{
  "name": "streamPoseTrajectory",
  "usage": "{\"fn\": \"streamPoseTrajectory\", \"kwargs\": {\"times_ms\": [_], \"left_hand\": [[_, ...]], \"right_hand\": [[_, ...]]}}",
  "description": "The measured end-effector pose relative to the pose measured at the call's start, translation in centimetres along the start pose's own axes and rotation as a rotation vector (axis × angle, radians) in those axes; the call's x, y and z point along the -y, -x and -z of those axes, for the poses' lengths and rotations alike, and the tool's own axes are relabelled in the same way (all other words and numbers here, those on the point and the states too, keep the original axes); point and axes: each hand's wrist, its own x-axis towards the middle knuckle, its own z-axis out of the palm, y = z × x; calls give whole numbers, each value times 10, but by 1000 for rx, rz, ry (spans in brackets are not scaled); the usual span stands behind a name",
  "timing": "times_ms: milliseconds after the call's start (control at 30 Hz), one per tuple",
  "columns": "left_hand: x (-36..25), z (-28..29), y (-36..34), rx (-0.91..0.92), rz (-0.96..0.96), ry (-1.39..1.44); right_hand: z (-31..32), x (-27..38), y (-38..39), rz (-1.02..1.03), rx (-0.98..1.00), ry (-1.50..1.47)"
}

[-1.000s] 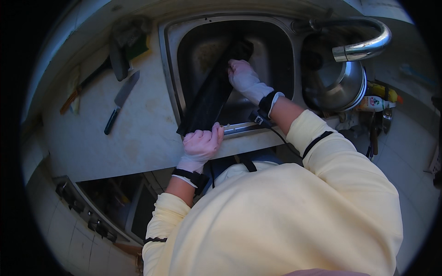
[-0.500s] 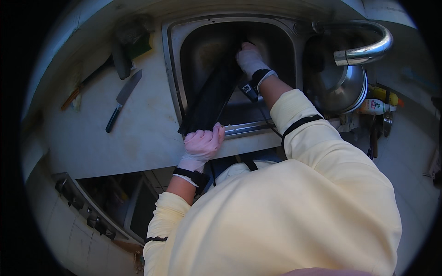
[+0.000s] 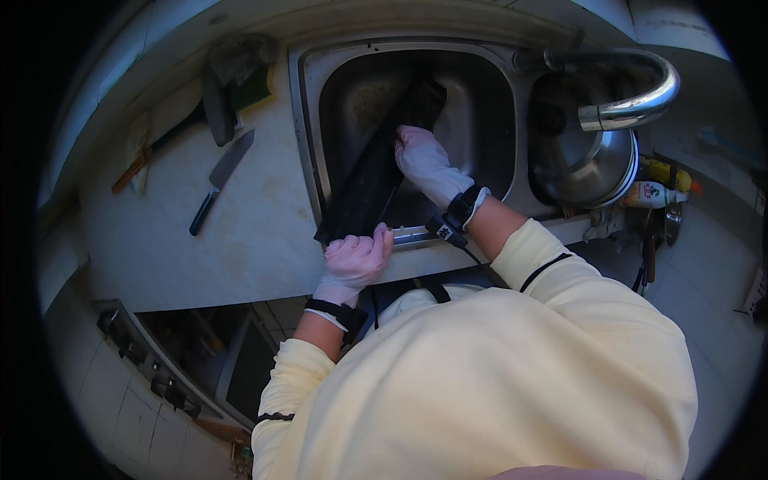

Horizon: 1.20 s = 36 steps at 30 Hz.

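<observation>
A long, flat black panel slants through the left sink basin, its near end resting on the front rim. My left hand, in a thin whitish glove, is closed around that near end, thumb towards the rim. Gloved as well, my right hand presses against the panel's right side, a little past its middle. Its fingers are curled, and whatever they hold is hidden beneath them. The panel's far end shows beyond that hand, dark against the basin wall.
On the left counter lie a kitchen knife and a dark-handled brush. A curved chrome tap arches over metal bowls in the right basin. A white bottle stands farther right.
My right hand has slid back along the panel from its far end towards me, uncovering that end. My left hand keeps its hold on the near end.
</observation>
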Motion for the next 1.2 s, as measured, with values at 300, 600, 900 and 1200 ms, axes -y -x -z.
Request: {"fn": "streamPoseTrajectory", "kwargs": {"times_ms": [300, 600, 900, 1200], "left_hand": [[-1, 4, -2, 33, 15, 0], [-3, 6, -1, 53, 33, -2], [-3, 3, 0, 62, 41, -2], [-4, 1, 1, 101, 38, -3]], "right_hand": [[8, 4, 8, -38, -29, -79], [12, 4, -7, -69, -16, 50], [21, 17, 6, -300, -62, -359], [20, 14, 6, -205, 47, -243]]}}
